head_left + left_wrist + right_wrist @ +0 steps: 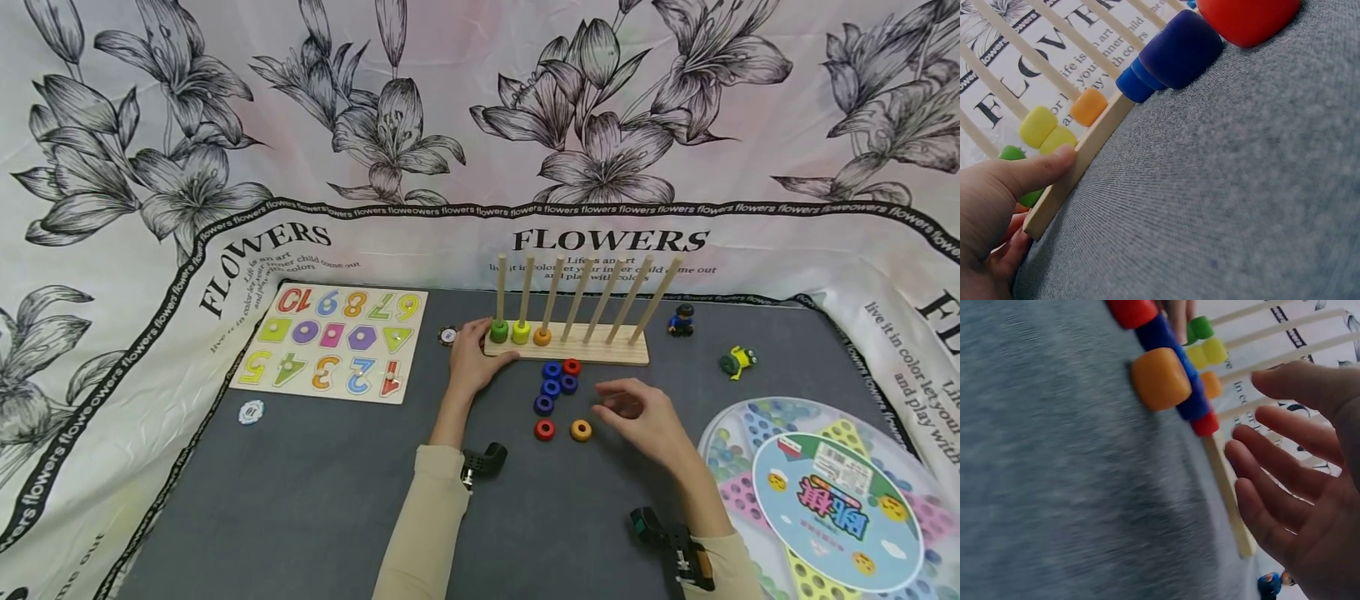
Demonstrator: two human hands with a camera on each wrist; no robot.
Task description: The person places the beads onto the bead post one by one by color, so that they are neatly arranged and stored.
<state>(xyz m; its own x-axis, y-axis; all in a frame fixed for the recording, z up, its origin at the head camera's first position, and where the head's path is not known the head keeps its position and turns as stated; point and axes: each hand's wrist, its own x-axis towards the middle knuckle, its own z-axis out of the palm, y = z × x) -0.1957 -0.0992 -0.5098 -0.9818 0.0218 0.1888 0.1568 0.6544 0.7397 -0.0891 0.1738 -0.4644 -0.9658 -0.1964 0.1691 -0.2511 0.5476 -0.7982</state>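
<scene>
The left hand (471, 358) held the left end of the peg board (592, 353), its thumb (1035, 169) pressed on the front edge and its fingers curled round the end. The board stood at 12 o'clock on the grey worktop (322, 492). A green ring (499, 331), a yellow ring (521, 332) and an orange ring (542, 337) sat on the first three pegs. The right hand (637, 421) hovered at 5 o'clock from the board, its fingers (1285, 481) loose and a little spread, holding nothing. Just beside it, at 9 o'clock, lay a loose orange ring (581, 430) and a red ring (544, 429). Blue rings (551, 387) lay between them and the board. A number puzzle (330, 340) lay well apart at 10 o'clock.
</scene>
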